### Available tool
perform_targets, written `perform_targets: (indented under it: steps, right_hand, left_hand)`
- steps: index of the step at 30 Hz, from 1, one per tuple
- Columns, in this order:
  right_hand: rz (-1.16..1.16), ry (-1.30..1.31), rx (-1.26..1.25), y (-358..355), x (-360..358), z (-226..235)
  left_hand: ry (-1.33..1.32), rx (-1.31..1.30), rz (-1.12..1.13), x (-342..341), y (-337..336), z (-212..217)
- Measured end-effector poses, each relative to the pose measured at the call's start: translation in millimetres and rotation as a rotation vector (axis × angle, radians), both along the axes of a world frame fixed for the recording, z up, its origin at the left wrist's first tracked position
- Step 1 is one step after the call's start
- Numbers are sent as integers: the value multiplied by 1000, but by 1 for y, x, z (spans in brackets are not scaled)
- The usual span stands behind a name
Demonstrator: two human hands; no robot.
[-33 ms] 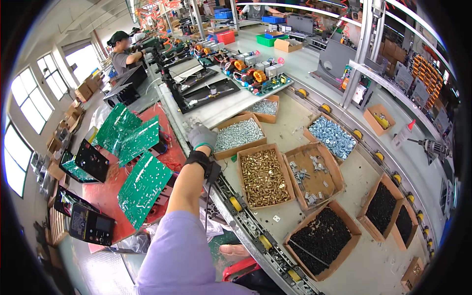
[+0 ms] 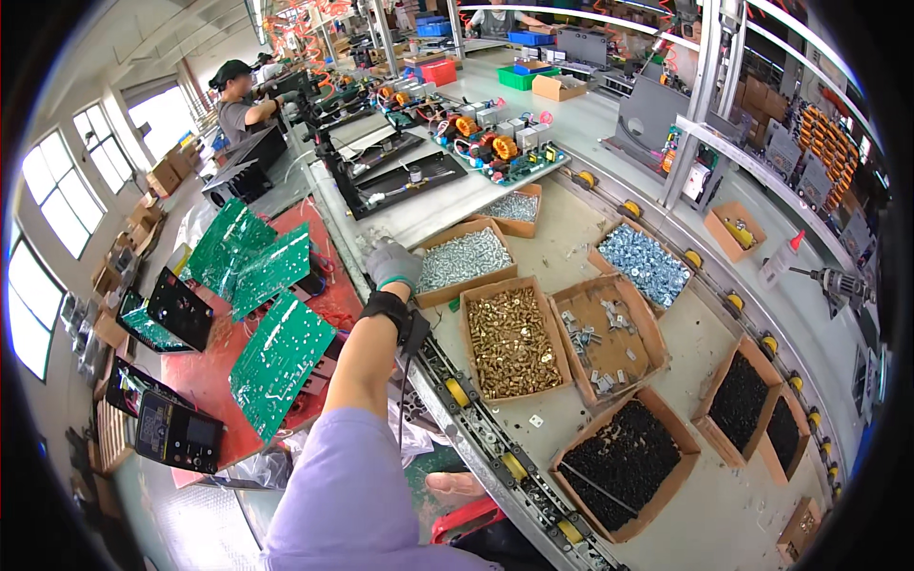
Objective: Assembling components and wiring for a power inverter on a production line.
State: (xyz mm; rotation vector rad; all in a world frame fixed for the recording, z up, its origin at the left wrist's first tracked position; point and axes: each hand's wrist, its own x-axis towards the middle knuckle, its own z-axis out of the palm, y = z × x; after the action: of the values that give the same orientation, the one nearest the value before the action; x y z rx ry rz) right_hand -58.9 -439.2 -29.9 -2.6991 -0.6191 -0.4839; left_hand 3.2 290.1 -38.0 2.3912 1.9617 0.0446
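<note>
My left hand [image 2: 393, 264], in a grey glove with a dark strap round the wrist, is at the near corner of a pale flat board [image 2: 433, 221]. Its fingers appear curled at the board's edge, though their tips are partly hidden. Black metal frames [image 2: 405, 186] and green circuit boards with copper coils [image 2: 500, 149] lie on this board. Just right of the glove stands a carton of silver screws [image 2: 465, 257]. Nearer to me is a carton of brass-coloured fasteners [image 2: 512, 338]. My right hand is out of view.
Green circuit boards [image 2: 281, 366] stand on a red surface [image 2: 205, 376] at left, beside a black device with a screen [image 2: 178, 433]. Cartons of black screws [image 2: 624, 466], small metal clips [image 2: 609, 333] and bluish fasteners [image 2: 644, 266] sit between roller rails [image 2: 514, 466]. A person [image 2: 238, 109] works far left.
</note>
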Motion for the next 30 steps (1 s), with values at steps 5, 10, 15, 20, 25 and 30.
perform_targets:
  steps: [5, 10, 15, 20, 25, 30]
  right_hand:
    - [-2, 5, 103, -1, -1, 0]
    - [59, -102, 171, -17, 0, -13]
    - [101, -39, 132, -25, 0, -15]
    - [125, -66, 166, -27, -1, -17]
    - [132, -46, 167, -26, -6, -14]
    - [107, -54, 180, -24, -6, -13]
  left_hand:
    - [55, 25, -31, -1, -45, 12]
    - [75, 42, -86, -1, -107, 17]
    - [38, -31, -224, -13, -169, 23]
    - [34, -84, -351, -30, -235, 33]
    - [-22, -36, -607, -63, -302, 36]
    - [67, -169, -817, -71, -370, 33]
